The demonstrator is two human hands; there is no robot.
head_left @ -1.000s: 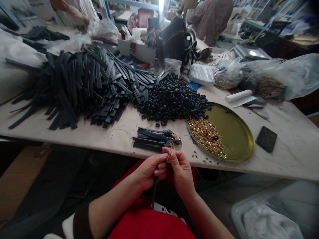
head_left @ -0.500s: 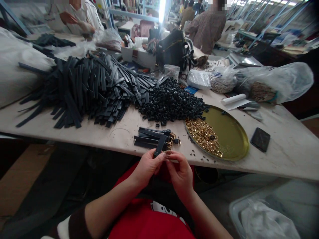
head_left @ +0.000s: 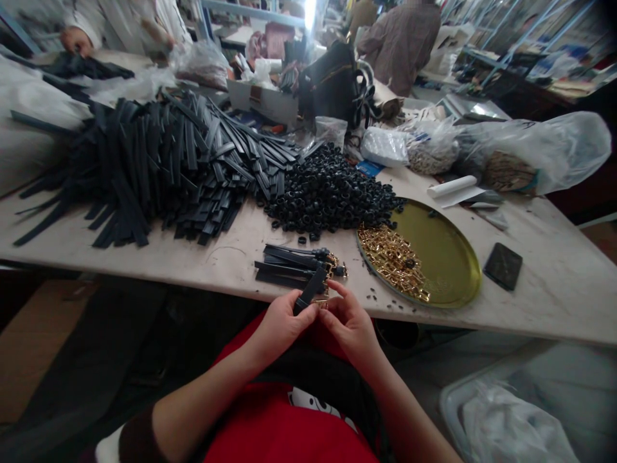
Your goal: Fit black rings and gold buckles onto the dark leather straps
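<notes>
The fingers [head_left: 304,319] of the left hand [head_left: 282,326] pinch a black strap [head_left: 311,292]. The right hand [head_left: 351,321] bends its fingers by a tiny gold clasp [head_left: 322,300] on it. A second ago the strap hung down between the hands. Now its end sticks up, so it has been turned. Far past the fingers lies the big strap pile [head_left: 144,161], nearer the ring heap [head_left: 328,190], to their right the gold tray [head_left: 448,270], and just above them a small strap bundle [head_left: 289,263]. No words can be read.

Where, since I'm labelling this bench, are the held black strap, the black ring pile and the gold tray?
black strap [head_left: 312,290]: head view, its free upper end.
black ring pile [head_left: 330,193]: head view, middle of the heap.
gold tray [head_left: 446,257]: head view, bare inner surface.
</notes>
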